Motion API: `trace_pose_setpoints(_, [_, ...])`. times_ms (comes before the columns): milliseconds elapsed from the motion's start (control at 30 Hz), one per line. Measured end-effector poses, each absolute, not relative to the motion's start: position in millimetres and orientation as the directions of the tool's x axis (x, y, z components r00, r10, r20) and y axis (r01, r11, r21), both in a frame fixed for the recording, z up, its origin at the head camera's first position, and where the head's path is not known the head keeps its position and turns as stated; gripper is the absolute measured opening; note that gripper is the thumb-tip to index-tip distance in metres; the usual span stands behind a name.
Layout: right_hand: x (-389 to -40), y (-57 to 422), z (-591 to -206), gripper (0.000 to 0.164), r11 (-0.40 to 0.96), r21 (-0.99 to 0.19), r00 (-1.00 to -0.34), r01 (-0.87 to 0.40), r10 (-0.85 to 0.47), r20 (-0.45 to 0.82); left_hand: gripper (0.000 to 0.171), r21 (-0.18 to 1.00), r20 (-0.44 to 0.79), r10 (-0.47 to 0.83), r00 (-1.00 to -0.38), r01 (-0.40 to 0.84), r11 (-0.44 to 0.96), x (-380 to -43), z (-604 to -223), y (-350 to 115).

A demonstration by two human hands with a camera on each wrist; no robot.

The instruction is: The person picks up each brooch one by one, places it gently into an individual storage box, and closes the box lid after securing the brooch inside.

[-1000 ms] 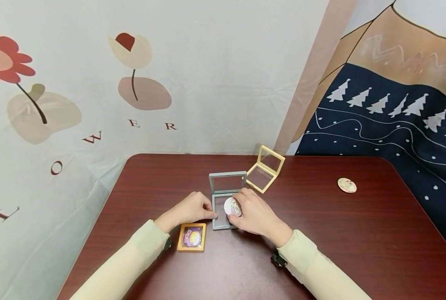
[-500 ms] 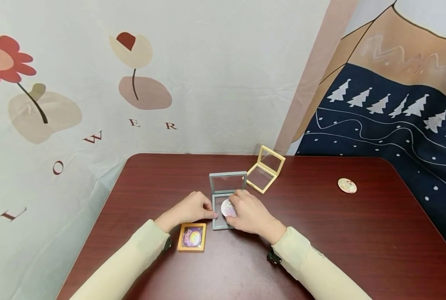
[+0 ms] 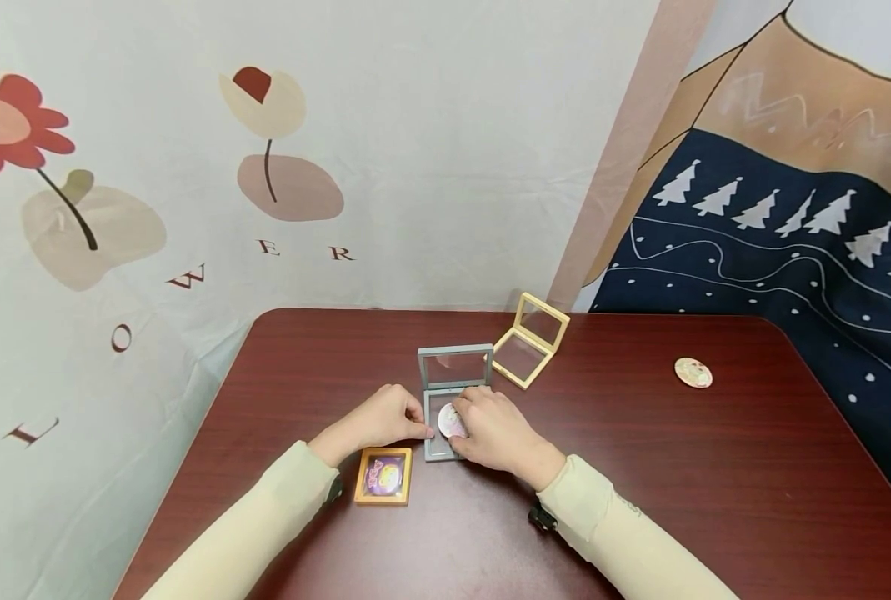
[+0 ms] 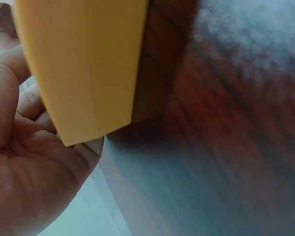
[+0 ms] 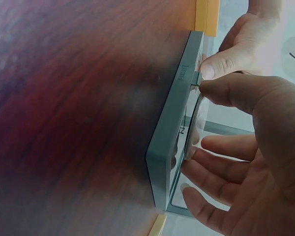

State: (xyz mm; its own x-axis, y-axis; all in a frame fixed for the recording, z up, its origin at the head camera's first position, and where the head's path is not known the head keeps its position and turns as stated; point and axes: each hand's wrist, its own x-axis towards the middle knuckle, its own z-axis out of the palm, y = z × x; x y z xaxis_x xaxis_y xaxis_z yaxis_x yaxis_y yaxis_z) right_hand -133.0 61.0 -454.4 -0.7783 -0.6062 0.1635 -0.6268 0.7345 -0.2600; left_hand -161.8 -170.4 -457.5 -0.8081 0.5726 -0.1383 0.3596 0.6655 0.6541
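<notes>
A grey hinged display frame (image 3: 439, 457) with clear panels lies on the table, its lid standing up at the back. My right hand (image 3: 501, 432) holds a round, light-coloured badge (image 3: 449, 421) by its edge, thumb at the front and fingers behind. The badge (image 5: 197, 120) is close over the clear panel of the frame's base in the right wrist view, slightly tilted. My left hand (image 3: 387, 417) pinches the left edge of the grey frame between thumb and finger. Just below that hand lies a closed orange-yellow frame (image 3: 382, 502) with a purple badge inside; it looms large in the left wrist view.
A pale yellow frame (image 3: 508, 375) stands open behind the grey one, to the right. Another round badge (image 3: 693, 372) lies alone toward the table's right side. Behind the dark red table (image 3: 640, 467) hangs a printed cloth (image 3: 430, 167).
The right hand has shifted slightly left and toward me with the badge, farther over the grey frame's base. The left hand has stayed at the frame's edge.
</notes>
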Motion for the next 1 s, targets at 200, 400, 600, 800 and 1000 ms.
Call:
trace_pose_setpoints(200, [-132.4,60.4,-454.3,0.043,0.749,-0.230,-0.783,-0.622,-0.606,0.142,0.032,0.663,-0.140,0.573,-0.808,0.353,0.660,-162.0,-458.3,-170.7])
trace_pose_setpoints(400, [-131.3,64.7,-451.3,0.043,0.741,-0.250,-0.781,-0.624,-0.605,0.156,0.032,0.657,-0.137,0.572,-0.809,0.358,0.663,-162.7,-459.0,-171.1])
trace_pose_setpoints(600, [-135.8,81.7,-436.2,0.019,0.677,-0.278,-0.725,-0.682,-0.574,0.380,0.032,0.655,-0.132,0.569,-0.812,0.359,0.665,-163.0,-459.6,-170.1])
trace_pose_setpoints(800, [-143.1,102.9,-412.9,0.009,0.635,-0.318,-0.684,-0.705,-0.489,0.541,0.032,0.659,-0.138,0.559,-0.818,0.345,0.668,-161.3,-459.8,-169.9])
trace_pose_setpoints(1000, [-152.1,114.6,-404.8,0.012,0.634,-0.391,-0.721,-0.667,-0.418,0.553,0.032,0.659,-0.137,0.555,-0.820,0.343,0.669,-159.6,-459.0,-169.2])
